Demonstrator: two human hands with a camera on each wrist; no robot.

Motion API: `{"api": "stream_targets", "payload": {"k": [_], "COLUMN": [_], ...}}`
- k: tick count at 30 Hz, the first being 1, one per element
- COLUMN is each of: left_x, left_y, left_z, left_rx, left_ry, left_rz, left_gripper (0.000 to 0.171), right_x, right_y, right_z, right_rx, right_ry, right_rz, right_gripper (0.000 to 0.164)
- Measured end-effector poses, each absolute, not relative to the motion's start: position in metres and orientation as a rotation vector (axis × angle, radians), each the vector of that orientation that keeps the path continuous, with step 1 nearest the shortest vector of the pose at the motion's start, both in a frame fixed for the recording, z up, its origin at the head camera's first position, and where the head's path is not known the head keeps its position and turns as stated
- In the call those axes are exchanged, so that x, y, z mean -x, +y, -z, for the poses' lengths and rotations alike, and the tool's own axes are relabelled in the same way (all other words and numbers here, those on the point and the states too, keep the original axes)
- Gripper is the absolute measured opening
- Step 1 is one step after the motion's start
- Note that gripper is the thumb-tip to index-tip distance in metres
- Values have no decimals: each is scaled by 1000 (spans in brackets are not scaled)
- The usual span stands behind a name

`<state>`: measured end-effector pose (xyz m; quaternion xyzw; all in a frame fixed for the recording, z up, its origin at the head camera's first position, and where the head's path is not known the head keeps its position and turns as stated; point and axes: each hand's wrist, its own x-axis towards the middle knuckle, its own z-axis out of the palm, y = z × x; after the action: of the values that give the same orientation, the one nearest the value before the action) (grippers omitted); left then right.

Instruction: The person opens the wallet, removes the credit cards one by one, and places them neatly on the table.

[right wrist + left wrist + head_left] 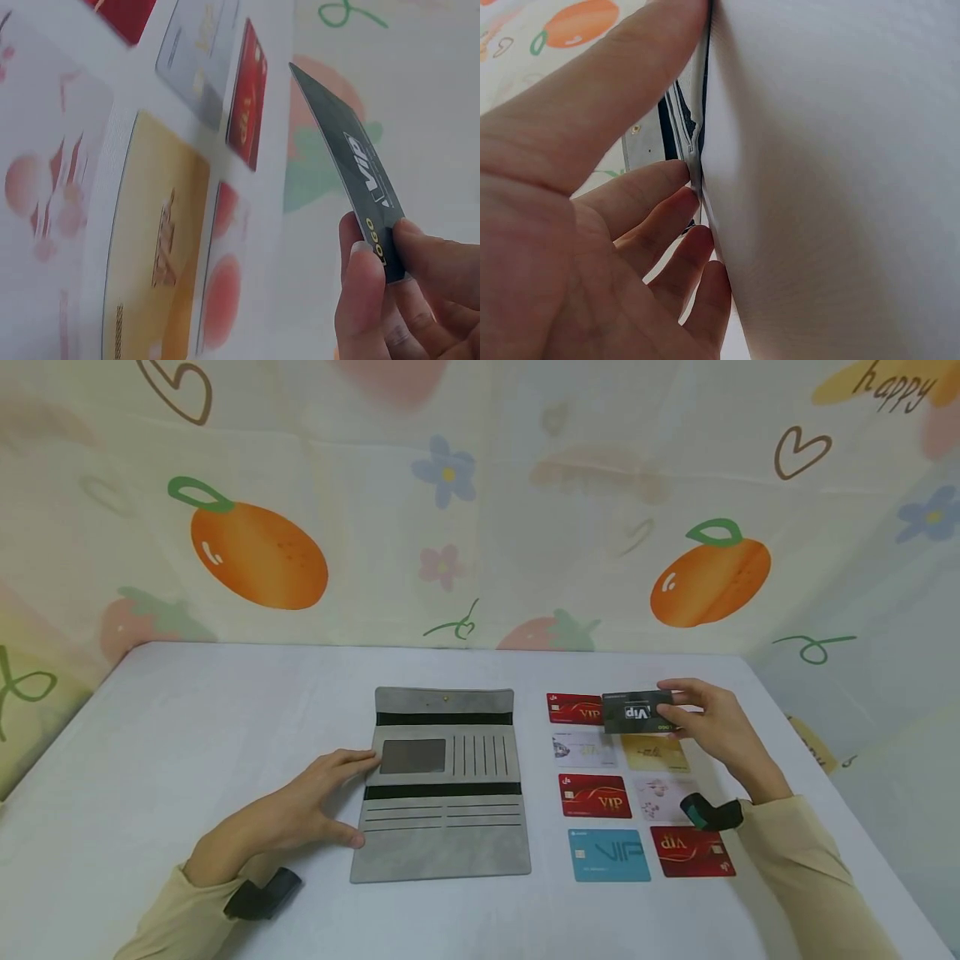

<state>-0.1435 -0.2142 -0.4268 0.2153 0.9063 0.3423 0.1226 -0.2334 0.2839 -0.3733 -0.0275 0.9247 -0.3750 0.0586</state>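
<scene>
My right hand [716, 727] pinches a black VIP card [637, 712] between thumb and fingers, above the far end of the card rows. In the right wrist view the black card [352, 150] is tilted and clear of the table. A grey wallet [442, 852] lies unfolded flat, showing a dark window pocket [412, 756] and several card slots. At its left edge rests my left hand [300, 806], fingertips on the upper part and thumb lower down. From the left wrist, the fingers [705, 247] look gently bent against the wallet's side.
Right of the wallet lie red VIP cards [596, 796], a blue VIP card [609, 856], a gold card [656, 753], a silver-white card [585, 749] and a pink-patterned card [660, 797]. A white cloth covers the table [262, 710]. Behind it hangs a printed curtain [480, 527].
</scene>
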Motion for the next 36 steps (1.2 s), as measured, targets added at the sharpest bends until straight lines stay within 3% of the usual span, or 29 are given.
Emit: {"api": "stream_targets", "payload": {"k": [14,23,29,36], "left_x": [144,143,143,143], "left_y": [-215,-215,-214,-215], "left_z": [428,428,428,429], "left_rx": [-648,-637,-626,-636], "left_ry": [2661,2663,2661,2657], "left_rz": [-993,-990,-993,-1002], "left_gripper": [98,98,97,97], "right_x": [296,268,292,272], "right_y": [385,364,412,382], "right_z": [465,408,440,401], "right_rx": [-27,-146,-148,-285], "right_ry": [2938,2799,2807,2767], "right_rz": [1100,1153,1217,1103], "right_gripper": [72,63,77,54]}}
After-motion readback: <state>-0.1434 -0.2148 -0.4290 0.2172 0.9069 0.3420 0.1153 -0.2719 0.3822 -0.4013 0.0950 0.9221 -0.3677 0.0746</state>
